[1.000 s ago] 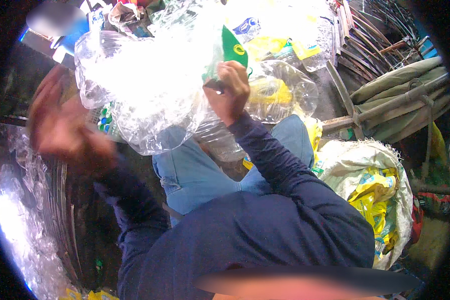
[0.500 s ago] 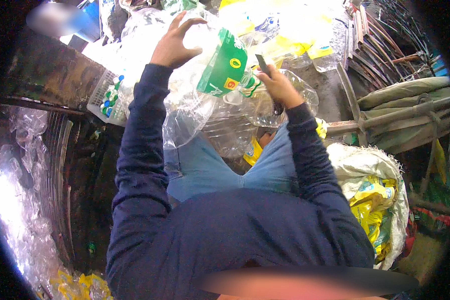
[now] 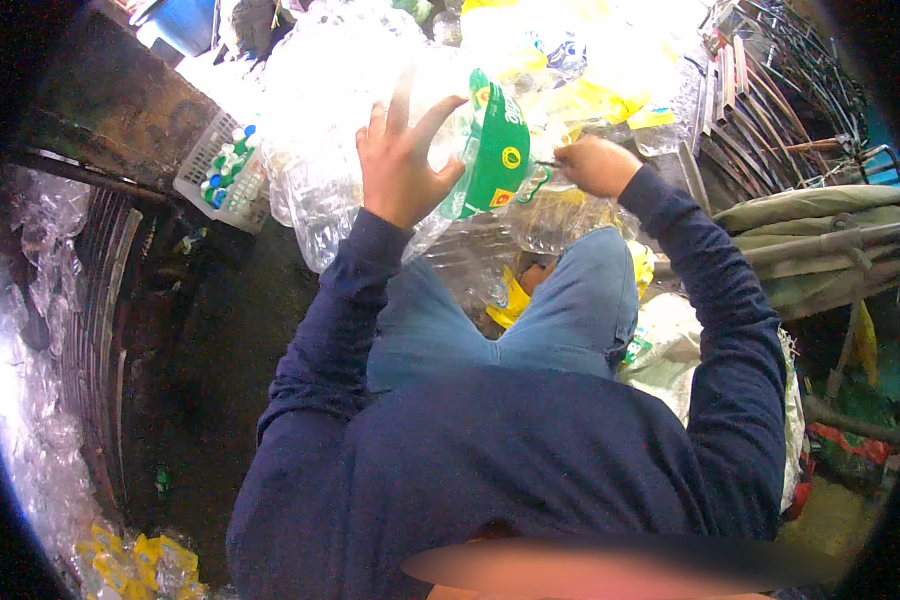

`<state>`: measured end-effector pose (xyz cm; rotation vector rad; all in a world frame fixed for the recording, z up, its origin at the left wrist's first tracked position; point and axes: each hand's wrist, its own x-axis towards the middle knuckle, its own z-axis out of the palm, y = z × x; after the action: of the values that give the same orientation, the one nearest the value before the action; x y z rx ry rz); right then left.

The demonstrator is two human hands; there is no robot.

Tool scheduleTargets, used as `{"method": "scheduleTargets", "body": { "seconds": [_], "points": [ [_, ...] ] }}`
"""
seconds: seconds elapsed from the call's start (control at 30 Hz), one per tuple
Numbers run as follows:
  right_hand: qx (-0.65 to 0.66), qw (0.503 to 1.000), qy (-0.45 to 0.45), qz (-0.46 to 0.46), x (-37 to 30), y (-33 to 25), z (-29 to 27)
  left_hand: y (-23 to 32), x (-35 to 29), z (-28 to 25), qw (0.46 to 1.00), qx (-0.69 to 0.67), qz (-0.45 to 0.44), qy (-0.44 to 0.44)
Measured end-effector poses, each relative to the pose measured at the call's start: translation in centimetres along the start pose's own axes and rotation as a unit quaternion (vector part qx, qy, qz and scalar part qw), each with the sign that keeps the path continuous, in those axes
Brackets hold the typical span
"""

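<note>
A large clear plastic bottle with a green label [image 3: 502, 148] lies in front of me, its neck toward the right and a green carrying loop [image 3: 540, 186] at that neck. Spread over the bottle's left side is my left hand [image 3: 410, 165], thumb and index finger apart near the label's edge; glare hides whether it presses on the plastic. My right hand [image 3: 598, 167] is closed around a knife [image 3: 546, 163], whose dark, thin blade points left at the bottle's neck. More clear plastic bottles [image 3: 315, 190] lie to the left of and beneath this one.
A white crate [image 3: 242, 205] with blue, green and white caps stands at left. Yellow plastic packaging [image 3: 610, 90] lies beyond my hands. Metal strips [image 3: 735, 100] are piled at far right, near a rolled tarp [image 3: 820, 220]. A white sack [image 3: 670, 340] sits beside my right leg.
My left hand has moved right and nearer to me, and the labelled bottle has shifted right and turned. The knife has swung from pointing up to pointing left at the neck.
</note>
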<state>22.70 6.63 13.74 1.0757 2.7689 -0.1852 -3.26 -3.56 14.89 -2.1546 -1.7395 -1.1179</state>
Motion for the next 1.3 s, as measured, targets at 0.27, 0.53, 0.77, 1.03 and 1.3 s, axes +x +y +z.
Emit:
{"method": "scheduleTargets", "body": {
  "seconds": [0.27, 0.53, 0.77, 1.03, 1.3],
  "points": [
    [0.267, 0.889, 0.361, 0.089, 6.4, -0.6, 7.9, 4.9, -2.8, 0.7, 0.997, 0.073, -0.017, -0.017],
    [0.556, 0.663, 0.480, 0.146, 3.9, 4.2, 3.4, 5.6, -5.9, 1.4, 0.959, 0.068, 0.269, -0.064],
    [0.536, 0.706, 0.461, 0.042, 0.3, 3.2, -6.1, 6.9, 0.1, -1.4, 0.828, -0.058, 0.555, -0.055],
    [0.499, 0.817, 0.288, -0.028, -1.7, -2.9, -2.6, 7.7, -3.7, -2.5, 0.999, -0.019, -0.005, 0.041],
    [0.503, 0.835, 0.188, 0.118, -0.1, -7.1, 2.4, 12.9, -11.1, 0.4, 0.912, -0.110, 0.227, -0.322]
  ]
}}
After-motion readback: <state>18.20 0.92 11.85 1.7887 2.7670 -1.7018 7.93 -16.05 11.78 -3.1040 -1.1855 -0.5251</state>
